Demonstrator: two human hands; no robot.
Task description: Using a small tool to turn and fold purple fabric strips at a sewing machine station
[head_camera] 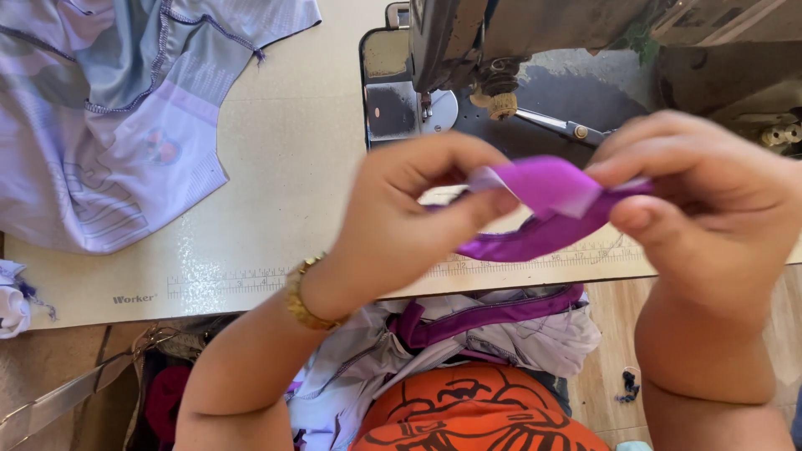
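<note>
Purple fabric strip [547, 205] pinched between both hands [418, 209]

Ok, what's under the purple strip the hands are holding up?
Under the purple strip lies the cream table edge with its printed ruler. Both hands cover part of it.

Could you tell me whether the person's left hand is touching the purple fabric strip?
Touching. The head view shows the left hand pinching one end of the purple fabric strip between thumb and fingers, with no gap.
</note>
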